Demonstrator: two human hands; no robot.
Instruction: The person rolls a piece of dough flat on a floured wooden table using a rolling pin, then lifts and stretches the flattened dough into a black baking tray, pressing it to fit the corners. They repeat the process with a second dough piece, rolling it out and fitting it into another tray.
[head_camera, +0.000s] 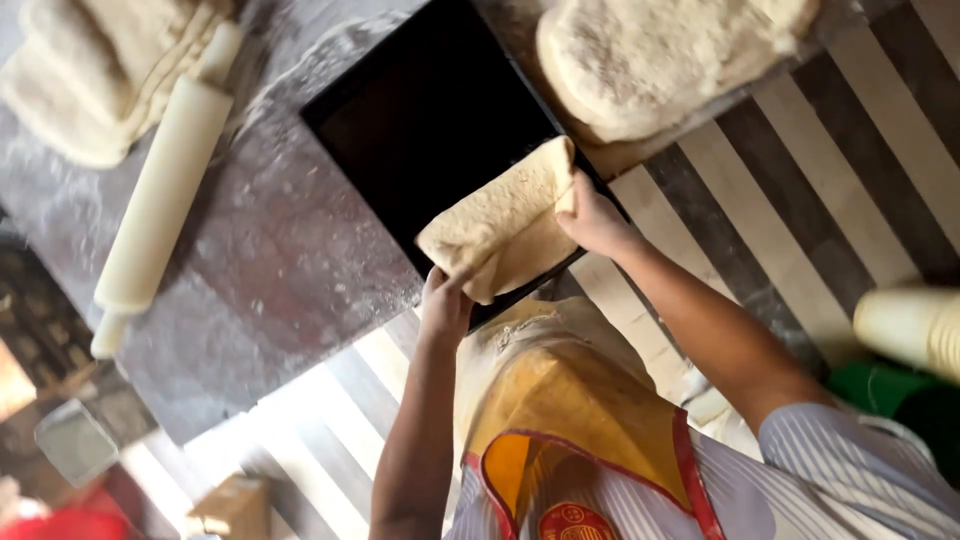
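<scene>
a: which step is this?

b: both hands carry a folded sheet of dough (505, 222) over the near corner of the black tray (420, 120). left hand (443, 305) has its fingers closed on the lower edge, right hand (592, 220) pinches the upper edge.

a: so it's not down yet?

b: it looks partly draped on the tray rim, sagging between the hands. i'd judge the next move calls for lowering it flat inside without stretching it. the rolling pin (160, 200) lies apart on the floured desk (270, 260).
</scene>
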